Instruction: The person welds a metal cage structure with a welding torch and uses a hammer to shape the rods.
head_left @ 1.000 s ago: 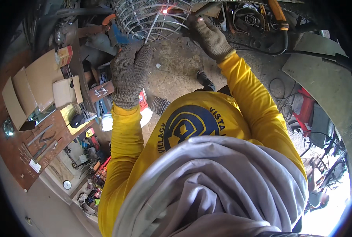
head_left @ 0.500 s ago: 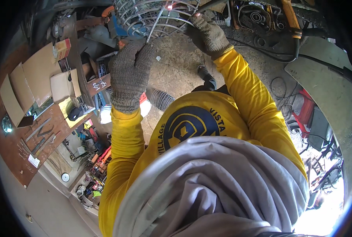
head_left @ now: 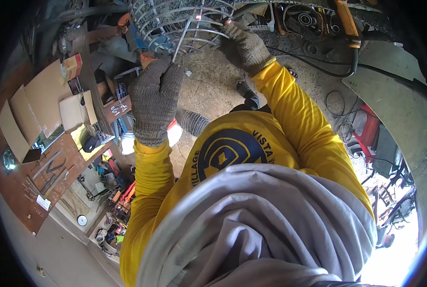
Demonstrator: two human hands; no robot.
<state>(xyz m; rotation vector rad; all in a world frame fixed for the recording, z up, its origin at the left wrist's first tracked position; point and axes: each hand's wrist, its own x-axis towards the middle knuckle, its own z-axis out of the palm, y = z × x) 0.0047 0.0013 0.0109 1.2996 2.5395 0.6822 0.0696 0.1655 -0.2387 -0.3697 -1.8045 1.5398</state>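
A round cage of bent metal rods (head_left: 163,26) stands at the upper edge, its far part cut off by the frame. My left hand (head_left: 156,98), in a brown knitted glove, is closed on the lower end of a thin straight metal rod (head_left: 182,42). That rod slants up across the cage's rings, close to a small glowing pinkish spot (head_left: 198,17). My right hand (head_left: 248,47), gloved alike, has its fingers closed at the cage's right side, at the end of a curved ring. The grip there is partly hidden by the glove.
An orange-handled tool (head_left: 347,24) hangs at upper right, with a black cable (head_left: 314,66) running across. A curved metal sheet (head_left: 390,71) flanks the right. Cardboard boxes (head_left: 41,103) and hand tools lie on a brown board (head_left: 17,179) at left. A ribbed hose (head_left: 194,123) lies below.
The cage and both my hands sit slightly farther left in the picture, and the surroundings have shifted a little too. Both hands keep their hold; the glowing spot looks smaller.
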